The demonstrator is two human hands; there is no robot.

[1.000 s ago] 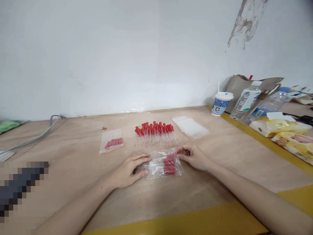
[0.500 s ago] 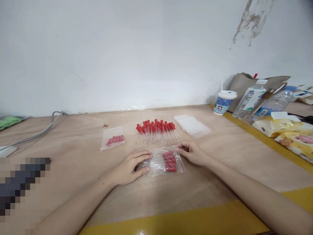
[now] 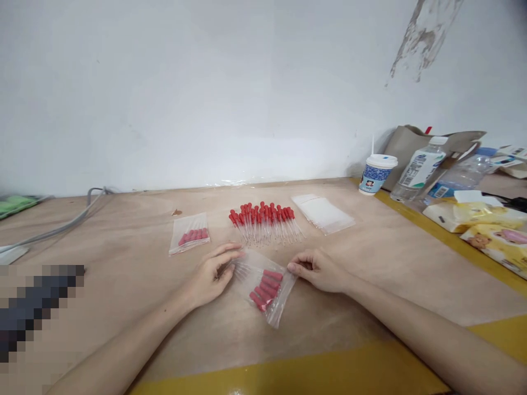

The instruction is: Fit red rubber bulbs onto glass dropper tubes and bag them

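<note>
Between my hands, a clear zip bag (image 3: 275, 315) lies at a slant, with several red-bulbed droppers (image 3: 269, 282) inside, bulbs toward its lower right end. My left hand (image 3: 212, 274) grips the bag's upper left end between thumb and fingers, where the dropper tips show. At the bag's right corner, the thumb and forefinger of my right hand (image 3: 319, 269) pinch the plastic. Beyond the bag, a pile of loose red-bulbed droppers (image 3: 265, 216) is spread out with bulbs away from me. A filled bag of droppers (image 3: 191, 227) rests to the left of the pile.
A stack of flat clear bags (image 3: 323, 214) lies right of the pile. Farther right stand a lidded cup (image 3: 376, 174), a water bottle (image 3: 420, 170) and tissue packs (image 3: 469, 211). A grey cable (image 3: 61, 226) runs along the left. A white wall (image 3: 206, 99) closes off the back.
The bag between my hands has turned, its bulb end swinging down and toward me. My left hand has moved slightly left, and my right hand slightly left and nearer me.
</note>
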